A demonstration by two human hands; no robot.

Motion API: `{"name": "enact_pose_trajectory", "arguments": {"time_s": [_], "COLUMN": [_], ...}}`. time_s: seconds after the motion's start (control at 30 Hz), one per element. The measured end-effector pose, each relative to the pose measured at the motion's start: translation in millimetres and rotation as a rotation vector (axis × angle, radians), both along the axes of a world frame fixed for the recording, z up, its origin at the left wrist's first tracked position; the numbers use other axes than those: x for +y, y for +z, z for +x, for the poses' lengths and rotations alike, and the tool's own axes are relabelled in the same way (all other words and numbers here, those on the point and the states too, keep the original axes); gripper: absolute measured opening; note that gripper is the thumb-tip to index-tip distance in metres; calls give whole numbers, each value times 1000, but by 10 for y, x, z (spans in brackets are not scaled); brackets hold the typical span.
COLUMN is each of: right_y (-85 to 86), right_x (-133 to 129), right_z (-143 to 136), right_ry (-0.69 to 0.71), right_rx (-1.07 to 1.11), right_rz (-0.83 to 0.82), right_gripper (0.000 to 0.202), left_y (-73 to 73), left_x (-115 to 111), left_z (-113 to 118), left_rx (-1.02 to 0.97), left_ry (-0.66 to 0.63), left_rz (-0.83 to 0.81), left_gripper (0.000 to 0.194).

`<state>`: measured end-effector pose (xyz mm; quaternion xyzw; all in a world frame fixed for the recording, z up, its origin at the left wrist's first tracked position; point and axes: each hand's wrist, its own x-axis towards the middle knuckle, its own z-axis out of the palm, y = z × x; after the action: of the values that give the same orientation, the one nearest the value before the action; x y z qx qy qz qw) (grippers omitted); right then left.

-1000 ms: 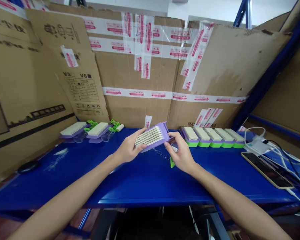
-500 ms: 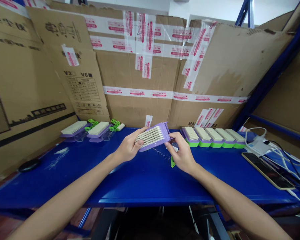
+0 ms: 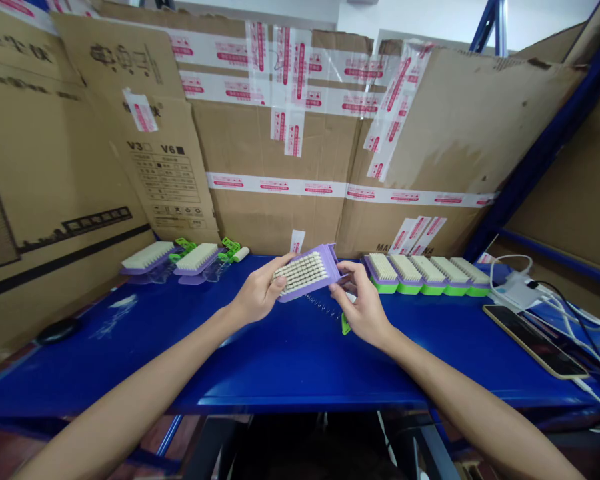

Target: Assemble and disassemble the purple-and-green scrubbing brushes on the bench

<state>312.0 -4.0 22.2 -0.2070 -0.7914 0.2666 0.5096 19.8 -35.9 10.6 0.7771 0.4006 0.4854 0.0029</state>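
Observation:
A purple scrub brush (image 3: 305, 275) with cream bristles is held tilted above the blue table, bristles facing me. My left hand (image 3: 257, 293) is closed round its left end, thumb on the bristle side. At the brush's right end, the bent fingers and thumb of my right hand (image 3: 363, 303) pinch its purple edge; the exact contact is partly hidden. Below the brush, a thin coil spring (image 3: 324, 308) and a green plastic part (image 3: 345, 325) show beside my right hand, partly covered by it.
Two purple brush parts (image 3: 196, 259) with green pieces lie at the back left. Several purple-and-green brushes (image 3: 407, 270) stand in a row at the back right. A phone (image 3: 535, 341), white cables and a black round object (image 3: 59, 331) lie on the blue table (image 3: 290, 373). Cardboard walls (image 3: 280, 217) rise behind.
Almost nothing differs. The fingers of my right hand have shifted slightly at the brush's right end, while my left hand keeps its hold.

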Motion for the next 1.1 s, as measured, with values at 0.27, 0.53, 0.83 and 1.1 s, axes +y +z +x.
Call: {"name": "enact_pose_trajectory", "arguments": {"time_s": [0.27,0.53,0.83,1.1], "right_y": [2,18,44,78], "right_x": [-20,7,32,-3], "right_z": [3,8,34,47], "right_ry": [105,31,13,47], "right_rx": [-108,-202,-222,-230], "right_rz": [-145,22,213,293], "right_gripper": [29,13,17,40], "left_y": [65,99,49,91], "left_x": [-16,-14,6,-27], "left_z": [-33,-35,-46,31], "left_rx": [77,112,119,162], "left_ry": [17,30,35,57], "left_rz": [17,17,33,68], "left_gripper": [72,74,101,114]}}
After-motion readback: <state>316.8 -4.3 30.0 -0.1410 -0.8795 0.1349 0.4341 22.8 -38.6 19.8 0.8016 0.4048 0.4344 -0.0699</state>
